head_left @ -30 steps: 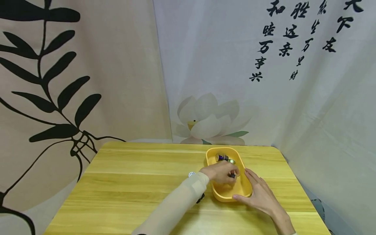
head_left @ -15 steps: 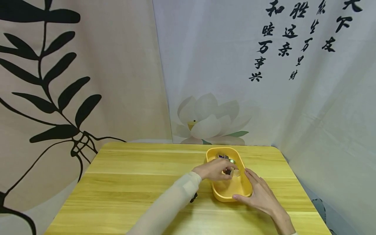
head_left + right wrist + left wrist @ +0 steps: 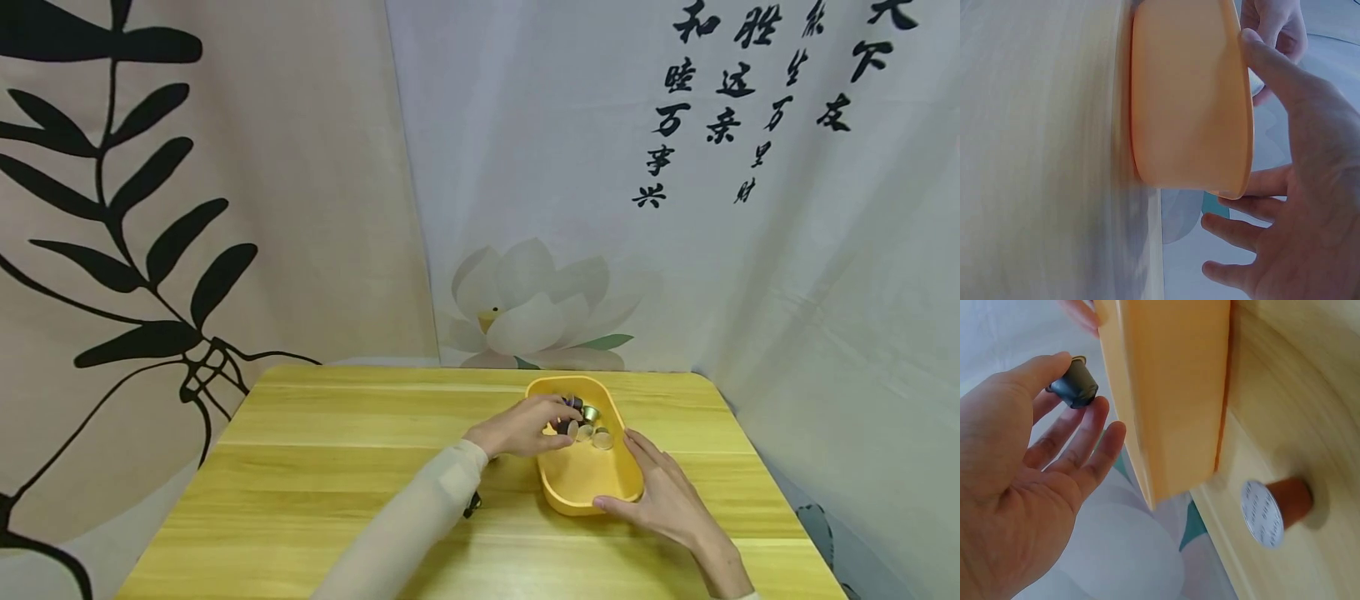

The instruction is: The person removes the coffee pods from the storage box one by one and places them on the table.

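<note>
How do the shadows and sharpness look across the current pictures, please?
Head view: soft shadow on the table beside the sleeve; capsules lack fine detail. Left wrist view: print on the brown capsule's lid looks soft. Right wrist view: blurred wood grain, dim shadow near the yellow container.

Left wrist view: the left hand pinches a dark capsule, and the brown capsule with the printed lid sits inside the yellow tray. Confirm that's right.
Not quite: the brown capsule sits on the wooden table, outside the yellow tray, as the left wrist view shows. The rest stands.
</note>
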Motion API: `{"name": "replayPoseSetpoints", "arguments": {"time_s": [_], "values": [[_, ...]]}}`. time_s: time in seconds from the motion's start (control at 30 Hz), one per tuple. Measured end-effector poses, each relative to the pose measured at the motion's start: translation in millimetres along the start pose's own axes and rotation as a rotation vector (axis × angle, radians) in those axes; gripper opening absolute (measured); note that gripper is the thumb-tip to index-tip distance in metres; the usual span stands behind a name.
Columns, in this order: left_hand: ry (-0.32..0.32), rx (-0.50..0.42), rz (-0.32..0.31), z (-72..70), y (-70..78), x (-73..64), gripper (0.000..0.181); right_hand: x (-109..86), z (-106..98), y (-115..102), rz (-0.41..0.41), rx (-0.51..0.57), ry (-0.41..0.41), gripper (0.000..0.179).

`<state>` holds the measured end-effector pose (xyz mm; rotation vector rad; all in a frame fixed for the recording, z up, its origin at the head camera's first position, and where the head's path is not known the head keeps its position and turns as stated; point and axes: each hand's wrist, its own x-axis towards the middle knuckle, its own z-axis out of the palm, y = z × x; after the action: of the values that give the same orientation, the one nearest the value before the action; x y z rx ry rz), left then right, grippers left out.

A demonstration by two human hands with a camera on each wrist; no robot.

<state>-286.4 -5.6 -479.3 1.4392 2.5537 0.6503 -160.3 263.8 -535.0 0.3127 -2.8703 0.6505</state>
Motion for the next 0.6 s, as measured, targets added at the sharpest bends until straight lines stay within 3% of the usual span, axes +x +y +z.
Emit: {"name": "replayPoseSetpoints", "arguments": {"time_s": [0.27,0.6], "values": [[0.066,-0.041,-0.004,-7.1,-16.5,-21.2,0.039,-0.6,-2,-3,0.009,0.002,-0.009,0.118],[0.156,-0.169,-0.029,-13.9,-34.5,-49.5,0.031,0.1,-1,-2,0.012,0.002,-0.010,0.120]]}}
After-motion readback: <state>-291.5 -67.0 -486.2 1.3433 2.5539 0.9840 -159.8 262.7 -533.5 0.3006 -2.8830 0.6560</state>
